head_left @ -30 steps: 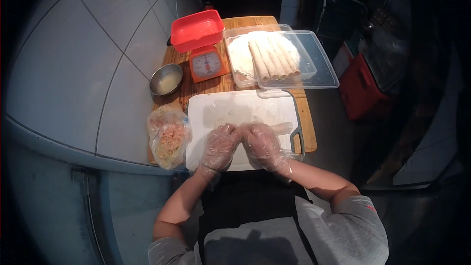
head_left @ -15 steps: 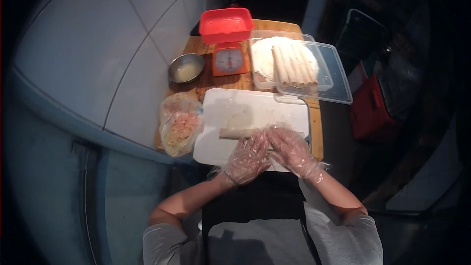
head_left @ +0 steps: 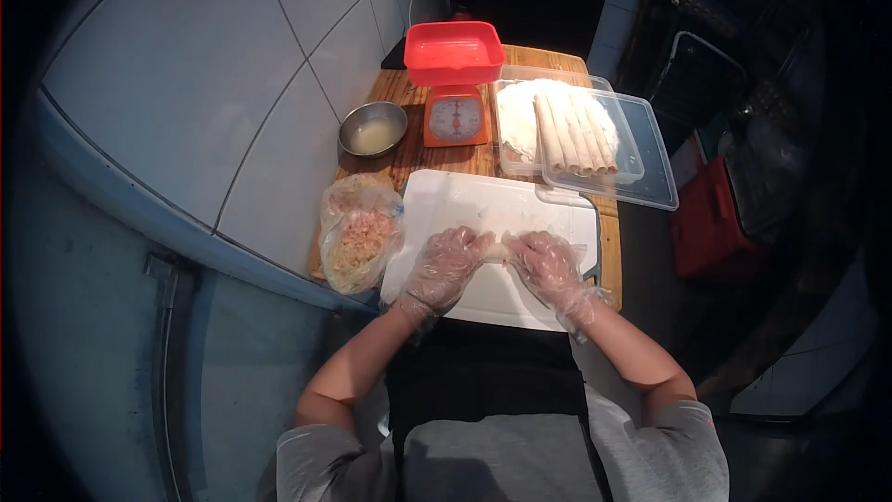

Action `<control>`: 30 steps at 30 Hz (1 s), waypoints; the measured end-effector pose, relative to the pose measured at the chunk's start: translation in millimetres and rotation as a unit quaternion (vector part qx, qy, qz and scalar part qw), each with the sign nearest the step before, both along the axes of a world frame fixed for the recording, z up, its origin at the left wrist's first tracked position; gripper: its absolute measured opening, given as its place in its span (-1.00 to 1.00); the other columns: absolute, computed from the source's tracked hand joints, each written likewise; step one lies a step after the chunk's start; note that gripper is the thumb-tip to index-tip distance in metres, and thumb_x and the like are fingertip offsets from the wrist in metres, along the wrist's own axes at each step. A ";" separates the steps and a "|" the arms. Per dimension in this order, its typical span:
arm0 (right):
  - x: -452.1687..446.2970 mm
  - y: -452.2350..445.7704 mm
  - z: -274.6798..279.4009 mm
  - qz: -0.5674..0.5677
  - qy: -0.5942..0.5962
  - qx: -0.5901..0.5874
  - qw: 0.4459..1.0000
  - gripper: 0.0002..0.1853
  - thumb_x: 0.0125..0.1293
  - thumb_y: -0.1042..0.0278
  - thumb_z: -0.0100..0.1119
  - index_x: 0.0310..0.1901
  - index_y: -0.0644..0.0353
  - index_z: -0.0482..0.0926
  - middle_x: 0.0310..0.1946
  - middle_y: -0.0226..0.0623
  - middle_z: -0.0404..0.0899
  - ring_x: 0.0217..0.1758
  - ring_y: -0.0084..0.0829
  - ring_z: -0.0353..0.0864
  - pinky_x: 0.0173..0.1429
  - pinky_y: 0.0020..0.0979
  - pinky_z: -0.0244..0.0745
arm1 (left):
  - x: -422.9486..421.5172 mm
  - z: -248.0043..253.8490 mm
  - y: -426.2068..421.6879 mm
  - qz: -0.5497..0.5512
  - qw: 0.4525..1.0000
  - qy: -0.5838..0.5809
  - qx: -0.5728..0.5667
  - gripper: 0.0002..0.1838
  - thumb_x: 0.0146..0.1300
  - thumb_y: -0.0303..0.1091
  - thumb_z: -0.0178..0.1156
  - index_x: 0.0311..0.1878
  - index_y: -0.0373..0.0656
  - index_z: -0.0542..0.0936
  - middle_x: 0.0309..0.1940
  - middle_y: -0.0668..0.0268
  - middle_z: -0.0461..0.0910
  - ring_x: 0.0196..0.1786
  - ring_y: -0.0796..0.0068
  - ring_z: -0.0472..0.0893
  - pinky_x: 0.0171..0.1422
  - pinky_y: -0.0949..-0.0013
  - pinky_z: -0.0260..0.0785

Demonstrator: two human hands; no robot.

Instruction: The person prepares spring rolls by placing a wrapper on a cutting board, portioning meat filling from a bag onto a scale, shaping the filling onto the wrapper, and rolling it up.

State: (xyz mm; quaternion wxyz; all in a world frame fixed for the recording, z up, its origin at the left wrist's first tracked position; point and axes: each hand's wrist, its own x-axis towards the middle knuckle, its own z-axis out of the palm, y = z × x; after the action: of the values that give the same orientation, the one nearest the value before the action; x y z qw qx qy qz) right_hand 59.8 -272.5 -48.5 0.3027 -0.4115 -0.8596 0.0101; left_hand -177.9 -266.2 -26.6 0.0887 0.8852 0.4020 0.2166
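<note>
A pale filled wrapper roll (head_left: 497, 252) lies crosswise on the white cutting board (head_left: 474, 302). My left hand (head_left: 450, 265), in a clear plastic glove, curls over the roll's left part. Over its right part bends my right hand (head_left: 548, 267), gloved the same way. Only the short middle of the roll shows between my fingertips; both ends are hidden under the hands. To the left of the board sits an open plastic bag (head_left: 360, 237) with a pinkish chopped filling. Several finished rolls (head_left: 574, 135) lie side by side on a clear plastic lid at the back right.
Behind the board stands an orange kitchen scale (head_left: 455, 118) with a red tray (head_left: 453, 48). A metal bowl (head_left: 373, 130) of cloudy liquid is beside it. Under the rolls, a clear container (head_left: 518, 163) holds white wrappers or flour. A tiled wall (head_left: 232, 102) borders the left side.
My hands have moved apart, from together at the roll's right part to gripping it on both sides. The roll's left end is now covered. The whole view has shifted slightly.
</note>
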 end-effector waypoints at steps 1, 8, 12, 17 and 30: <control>4.3 7.3 3.2 0.009 -0.016 -0.019 1.000 -0.62 0.17 0.40 0.33 0.06 0.16 0.66 -0.24 -0.25 0.60 -0.16 -0.17 0.63 -0.09 -0.11 0.56 | -2.2 1.5 -0.4 0.010 1.000 -0.017 -0.002 -0.53 0.28 -0.46 0.23 0.29 -0.15 0.53 0.01 0.12 0.56 0.06 0.02 0.56 0.14 0.04 0.43; -36.8 6.3 -2.6 -0.063 -0.026 0.023 0.997 -0.68 0.17 0.37 0.32 -0.01 0.19 0.65 -0.14 -0.10 0.63 -0.04 -0.05 0.63 0.03 -0.08 0.55 | -27.4 -9.8 0.0 0.026 0.998 -0.046 0.020 -0.55 0.30 -0.52 0.22 0.28 -0.17 0.55 0.04 0.02 0.56 0.07 -0.05 0.55 0.19 0.08 0.46; -76.5 -3.0 6.2 -0.025 0.080 -0.020 0.996 -0.73 0.18 0.34 0.30 -0.08 0.18 0.63 -0.09 -0.09 0.64 -0.01 -0.02 0.62 0.04 -0.08 0.55 | -29.2 -19.9 5.2 0.012 0.999 -0.038 0.034 -0.54 0.31 -0.52 0.21 0.29 -0.19 0.54 0.04 0.03 0.56 0.07 -0.04 0.55 0.19 0.09 0.47; -19.6 3.1 -7.0 -0.047 0.043 -0.057 0.996 -0.82 0.26 0.42 0.26 -0.10 0.12 0.65 -0.36 -0.15 0.60 -0.21 -0.06 0.62 -0.09 -0.04 0.56 | -28.2 -16.1 4.2 0.036 0.999 -0.002 0.039 -0.54 0.29 -0.52 0.21 0.28 -0.22 0.54 0.01 0.04 0.58 0.05 -0.02 0.57 0.17 0.09 0.47; 28.2 29.1 77.7 0.000 -0.046 -0.043 0.998 -0.46 0.36 0.15 0.34 0.29 0.22 0.53 0.13 0.02 0.62 0.21 0.04 0.60 0.32 -0.07 0.49 | -43.2 -4.6 -5.4 0.046 0.992 -0.106 0.059 -0.65 0.31 -0.49 0.27 0.17 -0.24 0.62 0.05 0.09 0.62 0.11 0.05 0.62 0.18 0.14 0.51</control>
State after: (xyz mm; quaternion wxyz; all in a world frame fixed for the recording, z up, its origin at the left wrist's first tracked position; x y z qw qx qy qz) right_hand 87.9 -243.5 29.2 0.2447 -0.4242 -0.8714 0.0279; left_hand -221.2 -271.6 -31.1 0.0680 0.8418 0.4168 0.3363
